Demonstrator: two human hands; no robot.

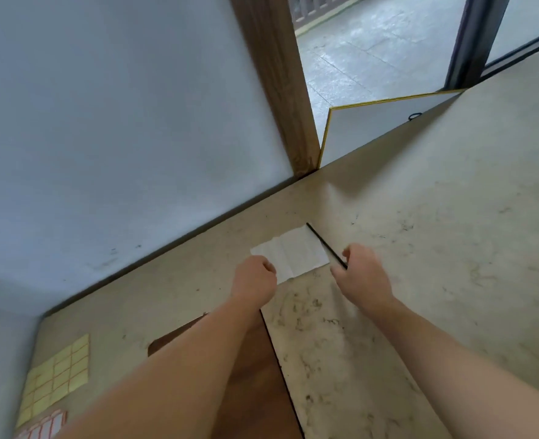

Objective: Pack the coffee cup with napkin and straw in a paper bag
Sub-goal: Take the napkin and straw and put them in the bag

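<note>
head view: right hand (361,274) pinches straw (320,240) beside napkin (290,253).

straw's (325,245) near end lost under the right hand (361,274), napkin (292,253) corner tucked behind the left hand (255,277), sticker sheets (56,375) cropped bottom left and blurry

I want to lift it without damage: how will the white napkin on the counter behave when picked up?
The napkin looks thin and creased, so it will probably flop and feel very light. It lies flat on the counter, so an edge may need pinching. The left hand is at its corner.
</note>
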